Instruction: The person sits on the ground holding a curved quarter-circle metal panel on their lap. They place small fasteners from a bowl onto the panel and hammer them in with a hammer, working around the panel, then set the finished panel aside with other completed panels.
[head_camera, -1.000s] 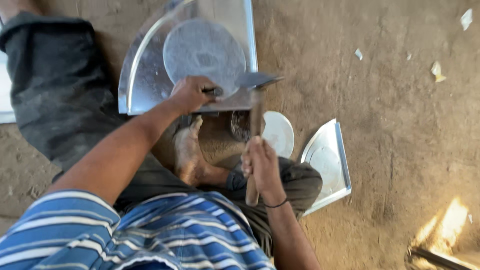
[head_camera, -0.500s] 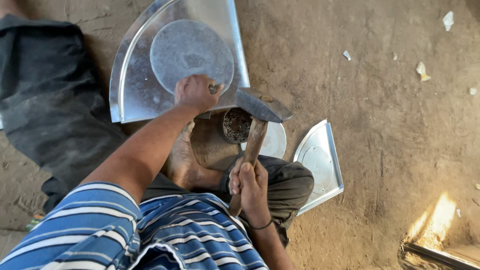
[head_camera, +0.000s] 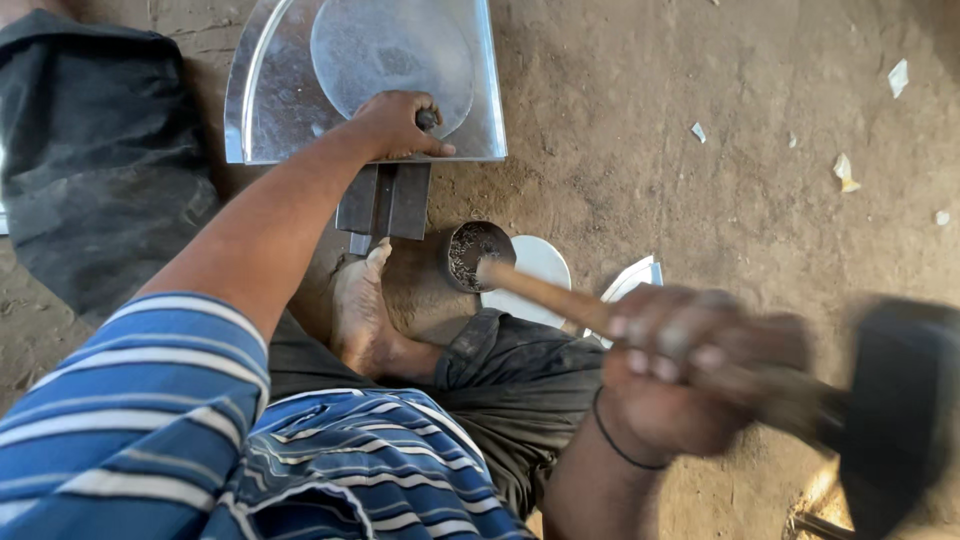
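In the head view, the left hand (head_camera: 398, 124) sits in the upper middle of the frame, its fingers closed around a small dark punch-like tool (head_camera: 427, 118) that stands on the lower edge of a shiny metal sheet (head_camera: 270, 100). That sheet has one rounded corner and lies flat on the dirt floor (head_camera: 700, 200); a round metal disc (head_camera: 385, 50) rests on top of it, just above the hand. Directly below the hand a dark steel block (head_camera: 385, 200) pokes out from under the sheet's lower edge, and the person's bare foot (head_camera: 358, 305) is just below the block, its toes right at the block's lower end. In the lower right of the frame the right hand (head_camera: 690, 365), blurred by motion, has its fingers wrapped tight around the wooden handle of a hammer (head_camera: 890, 420), whose dark head fills the right edge, well apart from the sheet. A black band circles that wrist. Near the centre a small round tin (head_camera: 472, 255) holding dark grainy bits stands on the floor, touching a white disc (head_camera: 535, 265), with another curved metal piece (head_camera: 630, 280) partly hidden behind the handle. A dark cloth (head_camera: 90, 160) lies at the left, and pale scraps (head_camera: 845, 170) dot the floor at the upper right.
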